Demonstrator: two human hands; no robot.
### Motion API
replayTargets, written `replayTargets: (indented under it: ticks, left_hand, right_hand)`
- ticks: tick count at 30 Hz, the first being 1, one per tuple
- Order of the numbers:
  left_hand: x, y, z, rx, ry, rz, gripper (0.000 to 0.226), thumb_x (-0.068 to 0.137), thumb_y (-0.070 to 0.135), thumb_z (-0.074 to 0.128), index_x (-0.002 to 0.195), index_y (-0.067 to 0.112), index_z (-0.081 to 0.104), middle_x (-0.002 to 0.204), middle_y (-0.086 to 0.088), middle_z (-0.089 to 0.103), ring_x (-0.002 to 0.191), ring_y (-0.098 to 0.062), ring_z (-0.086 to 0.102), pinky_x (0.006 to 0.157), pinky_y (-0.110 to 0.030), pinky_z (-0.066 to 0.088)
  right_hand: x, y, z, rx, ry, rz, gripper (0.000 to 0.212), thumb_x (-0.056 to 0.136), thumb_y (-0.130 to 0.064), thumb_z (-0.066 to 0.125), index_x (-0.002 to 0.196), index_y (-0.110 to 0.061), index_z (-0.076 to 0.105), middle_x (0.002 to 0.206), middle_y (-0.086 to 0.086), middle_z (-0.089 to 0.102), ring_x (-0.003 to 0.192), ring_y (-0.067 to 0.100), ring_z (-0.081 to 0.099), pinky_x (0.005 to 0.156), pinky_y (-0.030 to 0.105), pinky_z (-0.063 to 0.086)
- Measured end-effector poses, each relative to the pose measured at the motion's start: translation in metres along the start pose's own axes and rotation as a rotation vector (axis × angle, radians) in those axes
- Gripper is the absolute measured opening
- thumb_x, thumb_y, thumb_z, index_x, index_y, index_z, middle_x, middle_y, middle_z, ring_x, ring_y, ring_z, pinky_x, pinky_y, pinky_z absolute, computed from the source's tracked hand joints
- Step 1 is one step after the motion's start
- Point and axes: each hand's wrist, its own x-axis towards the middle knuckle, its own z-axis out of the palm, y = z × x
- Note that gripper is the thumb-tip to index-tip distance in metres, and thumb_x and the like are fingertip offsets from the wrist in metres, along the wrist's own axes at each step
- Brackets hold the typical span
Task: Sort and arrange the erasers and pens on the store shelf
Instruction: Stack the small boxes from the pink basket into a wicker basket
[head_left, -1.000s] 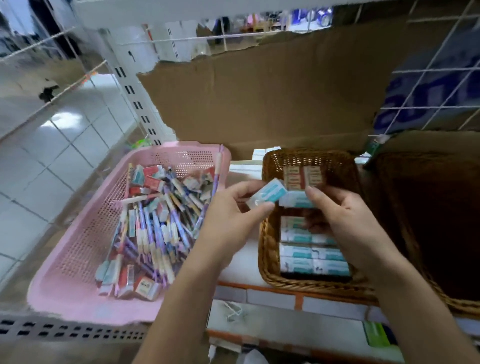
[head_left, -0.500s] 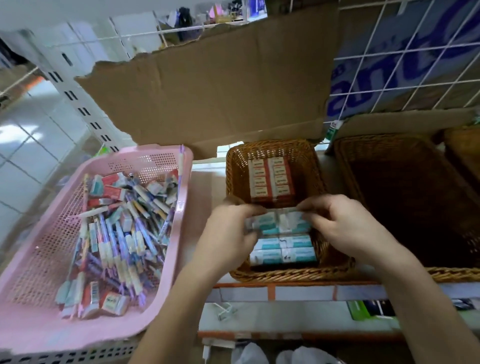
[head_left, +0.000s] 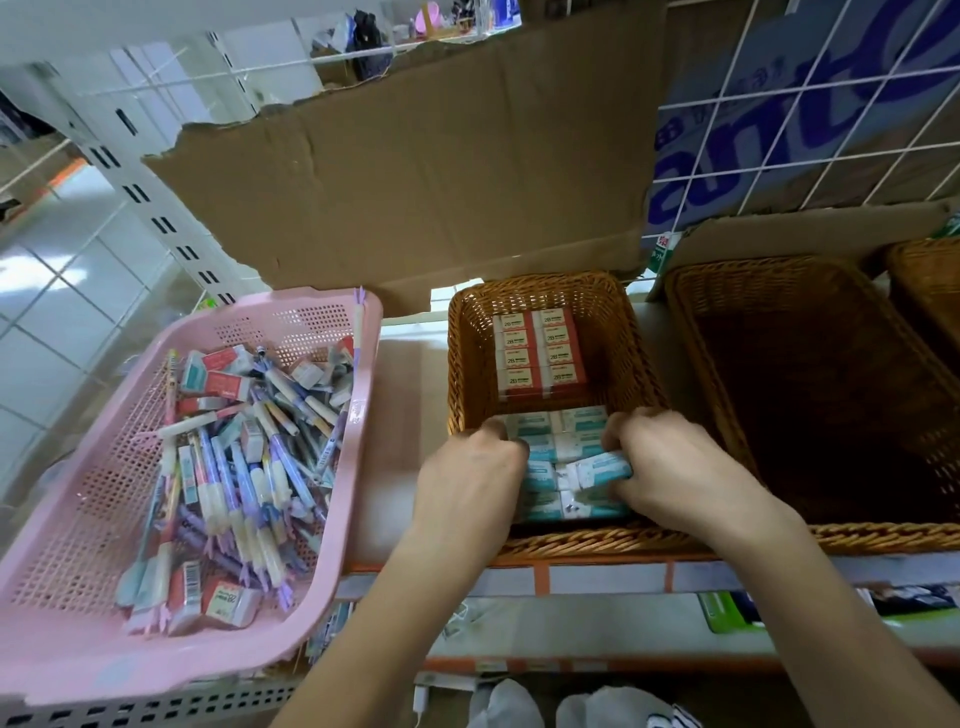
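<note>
A person's two bare hands worked inside a small wicker basket (head_left: 462, 364) on a store shelf (head_left: 597, 578). The right hand (head_left: 675, 467) gripped a single teal-sleeved eraser (head_left: 597, 470) between curled fingers and thumb, holding it tilted just above the rows of teal erasers (head_left: 553, 427) packed into the near half of the basket. The left hand (head_left: 467, 480) rested at the left end of those rows with its fingers bent down against them; the fingertips were hidden, so whether it held anything could not be told. At the far end of the same basket, red-sleeved erasers (head_left: 537, 358) marked 2B lay in two neat columns, a strip of bare weave between them and the teal ones. To the left, just beside the shelf, a pink plastic basket (head_left: 78, 623) held a loose jumble of pens (head_left: 249, 483) mixed with more red and teal erasers. To the right, a larger wicker basket (head_left: 779, 415) stood touching the small one. A torn sheet of cardboard (head_left: 415, 182) leaned behind the baskets, beside a white wire grid (head_left: 805, 104).
</note>
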Motion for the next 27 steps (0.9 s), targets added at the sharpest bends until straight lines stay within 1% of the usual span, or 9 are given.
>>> replayTargets:
  ticks: [3,6,10,14,18,21,27]
  left_hand:
    - [0.002,0.001,0.001,0.005,0.005,0.000,0.028,0.091,0.017,0.057,0.118,0.019,0.058,0.120,-0.002,0.050,0.095,-0.027,0.058,0.072,-0.035,0.051]
    - [0.004,0.003,0.002,0.035,0.007,0.013,0.028,0.091,0.019,0.057,0.120,0.019,0.057,0.120,-0.002,0.053,0.095,-0.026,0.059,0.068,-0.032,0.048]
    - [0.003,0.004,0.003,0.066,0.026,0.033,0.028,0.093,0.022,0.053,0.121,0.018,0.053,0.119,-0.002,0.056,0.094,-0.025,0.060,0.065,-0.030,0.042]
    - [0.003,0.005,0.001,0.075,0.041,0.056,0.028,0.095,0.023,0.050,0.122,0.017,0.048,0.121,-0.002,0.056,0.097,-0.025,0.061,0.062,-0.029,0.035]
    - [0.004,0.005,0.001,0.069,0.042,0.065,0.025,0.094,0.019,0.050,0.119,0.018,0.051,0.120,-0.001,0.056,0.098,-0.025,0.061,0.064,-0.030,0.041]
    - [0.004,0.005,0.003,0.062,0.051,0.063,0.025,0.094,0.018,0.050,0.118,0.017,0.051,0.121,-0.002,0.056,0.101,-0.024,0.059,0.070,-0.032,0.046]
    - [0.006,0.003,0.008,0.042,0.080,0.071,0.027,0.093,0.020,0.053,0.120,0.017,0.051,0.122,-0.003,0.054,0.106,-0.023,0.055,0.074,-0.032,0.047]
  right_hand:
    - [0.001,-0.001,0.007,-0.055,0.057,-0.004,0.033,0.089,-0.018,0.059,0.121,-0.018,0.050,0.122,0.005,0.048,0.107,0.023,0.057,0.086,0.029,0.051]
    - [0.001,-0.004,0.011,-0.059,0.098,-0.010,0.031,0.091,-0.017,0.055,0.121,-0.017,0.051,0.120,0.006,0.047,0.105,0.025,0.058,0.086,0.031,0.052]
    - [0.002,-0.004,0.016,-0.037,0.094,-0.023,0.033,0.092,-0.018,0.054,0.125,-0.015,0.047,0.123,0.006,0.047,0.108,0.023,0.057,0.088,0.029,0.051]
    - [0.004,-0.004,0.017,-0.048,0.090,-0.019,0.030,0.093,-0.016,0.051,0.122,-0.013,0.045,0.121,0.008,0.051,0.106,0.024,0.058,0.086,0.031,0.051]
    - [0.003,-0.005,0.019,-0.067,0.089,-0.016,0.027,0.092,-0.019,0.053,0.118,-0.012,0.047,0.120,0.008,0.055,0.105,0.024,0.060,0.084,0.031,0.053]
    - [0.003,-0.004,0.019,-0.044,0.078,-0.018,0.027,0.092,-0.018,0.055,0.117,-0.011,0.047,0.119,0.007,0.059,0.104,0.022,0.062,0.082,0.030,0.054]
    - [0.005,-0.004,0.018,-0.031,0.072,-0.008,0.034,0.093,-0.018,0.055,0.123,-0.011,0.042,0.122,0.006,0.058,0.106,0.018,0.061,0.082,0.024,0.052]
